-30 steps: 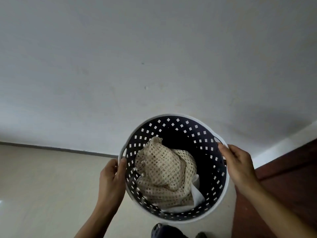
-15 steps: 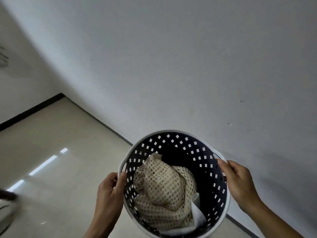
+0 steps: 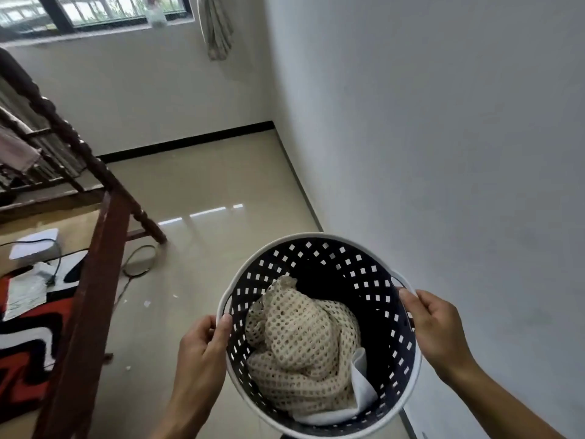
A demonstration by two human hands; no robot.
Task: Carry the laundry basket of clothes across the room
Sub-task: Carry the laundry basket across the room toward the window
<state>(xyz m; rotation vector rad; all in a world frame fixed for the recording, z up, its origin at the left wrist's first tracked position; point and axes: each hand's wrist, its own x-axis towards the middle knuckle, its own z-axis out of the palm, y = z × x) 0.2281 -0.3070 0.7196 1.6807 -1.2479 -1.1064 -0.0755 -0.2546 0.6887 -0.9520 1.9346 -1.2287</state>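
Note:
A round laundry basket [image 3: 335, 251] with a white rim and dark perforated walls hangs in the air in front of me, low in the view. Inside it lies a cream open-knit garment [image 3: 300, 340] on top of a white cloth [image 3: 362, 391]. My left hand [image 3: 202, 353] grips the basket's left handle, thumb over the rim. My right hand [image 3: 433, 327] grips the right handle. The basket's underside is hidden.
A white wall [image 3: 443, 137] runs close along my right. Beige tiled floor [image 3: 205, 185] stretches ahead to a far wall with a window [image 3: 95, 11] and a curtain [image 3: 217, 26]. A dark wooden bed frame [image 3: 91, 280] stands at left, a cable [image 3: 139, 264] on the floor beside it.
My view has swung left from the bare wall to the open room, bringing in the bed, floor and window. Both hands keep their grip on the basket.

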